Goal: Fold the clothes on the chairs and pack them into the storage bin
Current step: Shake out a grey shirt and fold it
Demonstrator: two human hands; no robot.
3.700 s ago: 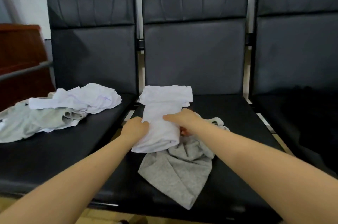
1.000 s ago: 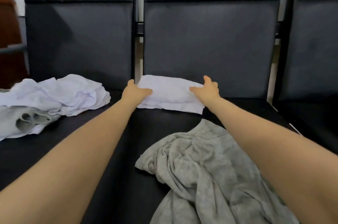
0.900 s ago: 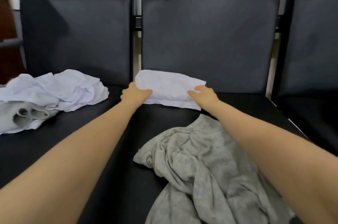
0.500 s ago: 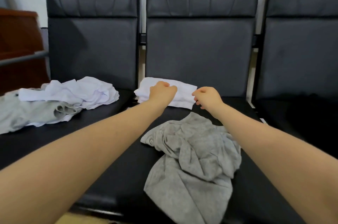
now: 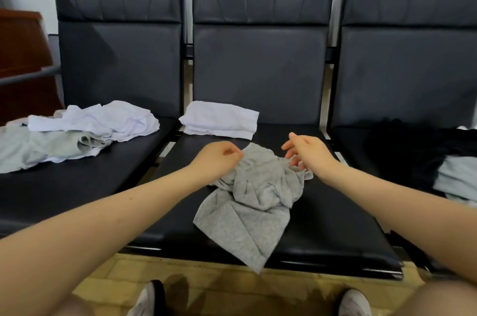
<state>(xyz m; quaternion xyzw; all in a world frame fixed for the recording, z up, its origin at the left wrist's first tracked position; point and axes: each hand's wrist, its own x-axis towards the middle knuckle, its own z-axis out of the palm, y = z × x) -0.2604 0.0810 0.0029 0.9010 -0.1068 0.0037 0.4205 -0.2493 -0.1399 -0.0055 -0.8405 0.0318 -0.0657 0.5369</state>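
Grey garment [image 5: 254, 194] lies crumpled on the middle chair seat [image 5: 322, 225], lower corner hanging over the front edge. Your left hand [image 5: 216, 161] is on its upper left edge, fingers curled, thumb and fingertips pinching the grey fabric. Your right hand [image 5: 308, 152] hovers just above the garment's upper right edge, fingers loosely spread and slightly bent, gripping nothing; fingertips close to the cloth, contact unclear.

Folded white garment [image 5: 219, 119] sits at the back of the same seat, against the backrest, apart from the grey one and from both hands.

Left chair seat [image 5: 77, 186]: loose pile of white clothes [image 5: 103, 118] lying on a pale grey-green piece [image 5: 33, 148], all unfolded.

Right chair seat [image 5: 361, 140]: dark black clothing [image 5: 402, 150], hard to make out against the seat, plus a light grey piece [image 5: 459, 179] at the frame's right edge.

Three black padded chairs in a row against a pale wall. Brown wooden furniture [image 5: 23, 57] at far left. Yellowish tiled floor [image 5: 232, 290] below, your shoes [image 5: 147, 300] at the bottom edge. Storage bin isn't in view.
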